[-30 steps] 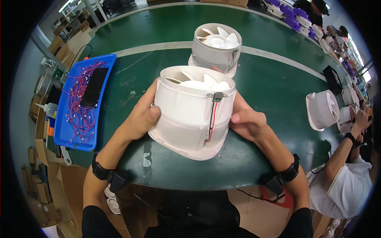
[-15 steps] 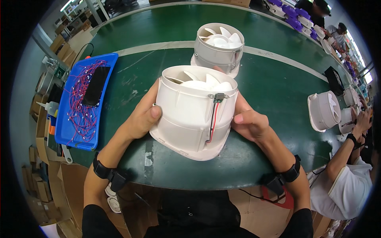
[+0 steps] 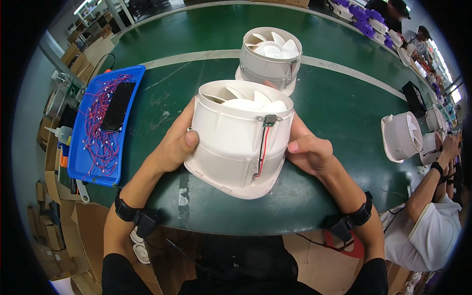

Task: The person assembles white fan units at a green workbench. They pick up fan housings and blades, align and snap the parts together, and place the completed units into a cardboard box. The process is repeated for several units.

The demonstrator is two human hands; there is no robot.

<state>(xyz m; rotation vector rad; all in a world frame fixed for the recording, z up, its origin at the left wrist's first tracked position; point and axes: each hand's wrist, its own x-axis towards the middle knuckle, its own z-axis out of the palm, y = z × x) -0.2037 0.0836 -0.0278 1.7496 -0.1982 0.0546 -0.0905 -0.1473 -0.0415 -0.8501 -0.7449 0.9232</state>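
Note:
Between my two hands is a white fan housing (image 3: pixel 226 132), its blades facing up inside the round rim. A small dark connector board (image 3: pixel 269 120) sits on its outer wall below the rim, with a red and a black wire (image 3: pixel 263 150) running down from it. My left hand (image 3: pixel 176 143) grips the housing's left side, thumb in front. On the right side my right hand (image 3: pixel 309 147) holds it, with the thumb against the wall and the other fingers partly hidden behind. A second fan housing (image 3: pixel 270 61) of the same kind stands just beyond it on the green table (image 3: pixel 167 105).
At left lies a blue tray (image 3: pixel 78 160) with tangled red and purple wires (image 3: pixel 101 145) and a black phone (image 3: pixel 118 107). Another fan housing (image 3: pixel 402 136) stands at right, near a black box (image 3: pixel 414 99) and a co-worker's arm (image 3: pixel 427 187). White and purple parts (image 3: pixel 364 24) line the far right.
Almost nothing differs. The held fan housing and my hands sit very slightly further left; my grip is the same.

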